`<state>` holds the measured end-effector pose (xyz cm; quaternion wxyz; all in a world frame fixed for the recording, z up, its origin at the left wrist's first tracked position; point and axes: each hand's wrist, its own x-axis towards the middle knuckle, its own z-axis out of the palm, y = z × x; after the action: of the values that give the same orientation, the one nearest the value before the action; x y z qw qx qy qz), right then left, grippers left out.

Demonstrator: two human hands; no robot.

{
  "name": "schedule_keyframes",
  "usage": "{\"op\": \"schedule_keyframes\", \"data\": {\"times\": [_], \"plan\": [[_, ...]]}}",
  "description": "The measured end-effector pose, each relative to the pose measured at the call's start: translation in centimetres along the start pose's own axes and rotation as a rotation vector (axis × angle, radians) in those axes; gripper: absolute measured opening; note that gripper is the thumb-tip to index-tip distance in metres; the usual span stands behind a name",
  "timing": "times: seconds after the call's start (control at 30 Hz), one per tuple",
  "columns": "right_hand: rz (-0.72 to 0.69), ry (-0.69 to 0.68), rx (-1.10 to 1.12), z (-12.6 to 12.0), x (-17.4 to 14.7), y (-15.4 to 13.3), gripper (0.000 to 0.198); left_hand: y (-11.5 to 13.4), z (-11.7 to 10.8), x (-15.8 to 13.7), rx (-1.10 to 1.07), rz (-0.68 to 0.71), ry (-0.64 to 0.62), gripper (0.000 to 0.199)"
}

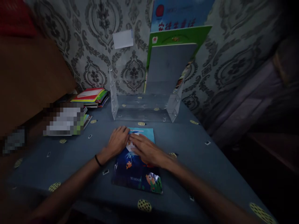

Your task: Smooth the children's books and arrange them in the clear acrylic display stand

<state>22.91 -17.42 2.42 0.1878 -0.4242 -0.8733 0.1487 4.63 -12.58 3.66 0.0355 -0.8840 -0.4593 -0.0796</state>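
Resting on the cover: the person's left hand [119, 139] and right hand [146, 150], both on the upper half of a thin, glossy, dark blue picture book [136, 172] with a light blue top and orange cartoon fish.
Left hand: fingers bent and close together over the book's upper left edge; whether the thumb pinches that edge, I cannot tell. A thin black band [98, 160] circles the wrist.
Right hand: laid out across the cover, fingers extended and close together, tips just beside those of the left hand; slightly blurred.
Picture book: flat, lying slightly askew between the table's near edge and the stand.
Table: covered in blue-grey cloth [193, 155] printed with yellow pineapples.
Stand: a clear plastic tiered rack [173, 109] near the table's far edge.
Rack's right side: a plain grey rectangular panel [171, 63] in front of a green-edged book [179, 36], with a blue book bearing red characters [184, 14] behind.
Far left corner: a pile of bright red, yellow and green booklets [90, 95]; nearer the left edge, a second pile [65, 121], its top blurred out.
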Motion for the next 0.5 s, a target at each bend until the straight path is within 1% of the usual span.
{"op": "schedule_keyframes", "data": {"times": [0.03, 0.1, 0.23, 0.27, 0.37, 0.5], "plan": [[0.007, -0.018, -0.027, 0.5, 0.2, -0.1, 0.052, -0.1, 0.4, 0.1, 0.006, 0.006, 0.003, 0.02], [0.054, -0.026, -0.08, 1.1, 0.0, 0.7, 0.058, -0.4, 1.0, 0.0, 0.007, 0.015, 0.022, 0.022], [0.228, 0.052, -0.141, 0.6, -1.9, 4.4, 0.062, -0.9, 1.9, -0.2, -0.025, 0.017, 0.071, 0.023], [0.249, 0.068, -0.141, 0.4, -2.4, 5.3, 0.062, -1.0, 2.0, -0.2, -0.035, 0.02, 0.081, 0.023], [0.255, 0.085, -0.116, -0.2, -3.5, 6.7, 0.063, -1.2, 2.3, -0.1, -0.057, 0.033, 0.103, 0.023], [0.266, 0.078, -0.087, -0.4, -3.6, 6.7, 0.065, -1.3, 2.3, 0.0, -0.073, 0.039, 0.112, 0.024]]}}
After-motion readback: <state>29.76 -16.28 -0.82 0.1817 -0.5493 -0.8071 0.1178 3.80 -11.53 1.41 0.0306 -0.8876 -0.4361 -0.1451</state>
